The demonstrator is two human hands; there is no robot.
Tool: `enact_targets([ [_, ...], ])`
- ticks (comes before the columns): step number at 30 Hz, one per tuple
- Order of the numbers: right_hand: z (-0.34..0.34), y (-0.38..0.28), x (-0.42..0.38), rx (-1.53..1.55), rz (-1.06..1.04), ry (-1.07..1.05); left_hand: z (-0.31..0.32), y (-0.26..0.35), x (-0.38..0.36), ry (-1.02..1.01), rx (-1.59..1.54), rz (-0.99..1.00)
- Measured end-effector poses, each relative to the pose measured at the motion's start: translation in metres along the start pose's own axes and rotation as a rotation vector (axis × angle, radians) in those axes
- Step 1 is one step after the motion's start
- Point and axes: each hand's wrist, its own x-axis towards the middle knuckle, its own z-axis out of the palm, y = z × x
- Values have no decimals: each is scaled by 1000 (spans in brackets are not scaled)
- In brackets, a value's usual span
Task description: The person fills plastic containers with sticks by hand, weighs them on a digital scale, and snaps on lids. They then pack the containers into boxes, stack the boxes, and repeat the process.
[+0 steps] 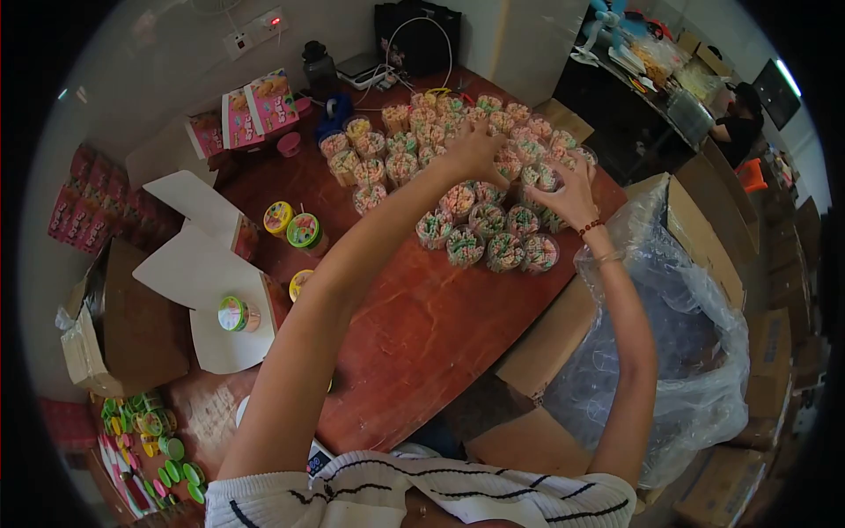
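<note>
Many clear cups packed with pastel sticks (464,246) stand close together on the red-brown table (414,343). My left hand (478,151) reaches over the middle of the group, fingers spread and bent down onto the cup rims; whether it grips one is hard to tell. At the group's right side, my right hand (572,192), with a beaded bracelet on the wrist, has its thumb and fingers around a cup (540,177). Lidded tubs, one green (304,231) and one yellow (278,217), stand left of my left forearm.
An open carton lined with clear plastic (651,343) is at the right. White-lined open boxes (189,264), a lidded tub (233,313) and green lids (174,449) lie left. Pink boxes (255,110), a dark bottle (319,66) and a black bag (417,37) stand behind. A person (741,123) sits far right.
</note>
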Motion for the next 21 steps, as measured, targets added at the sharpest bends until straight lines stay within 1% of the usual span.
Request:
enact_targets([
  [3, -6, -7, -1, 26, -11, 34, -7, 3, -11, 1, 13, -17],
  [5, -25, -25, -4, 40, -12, 35, -23, 6, -33, 40, 21, -28],
  [6, -38, -34, -6, 49, -6, 45, -35, 4, -48, 76, -10, 15],
  [7, -54, -49, -11, 61, -43, 48, -49, 2, -66, 113, -36, 60],
  [9, -87, -84, -28, 189, -185, -25, -71, -6, -118, 198, -54, 186],
  [10, -101, -113, -41, 240, -184, -119, -78, -10, -149, 152, -59, 188],
  [11, -107, -138, -56, 299, -235, -195, -82, -13, -180, 106, -65, 193],
  [12, -109, -160, -70, 355, -284, -270, -84, -14, -210, 7, -84, 131],
  [13, -99, -178, -86, 415, -315, -338, -85, -16, -237, -93, -103, 72],
  [14, -83, -193, -103, 472, -345, -404, -75, -25, -259, -98, -103, 75],
  [16, -44, -210, -133, 555, -371, -513, -36, -47, -290, -84, -90, 75],
  [17, -24, -216, -145, 566, -360, -529, -23, -46, -298, -81, -90, 78],
  [19, 8, -219, -160, 566, -365, -558, -5, -46, -312, 23, -71, 76],
  [20, 12, -221, -163, 567, -374, -558, 0, -45, -317, -25, -46, 55],
  [21, 14, -222, -166, 474, -423, -553, 1, -49, -322, -18, -43, 48],
])
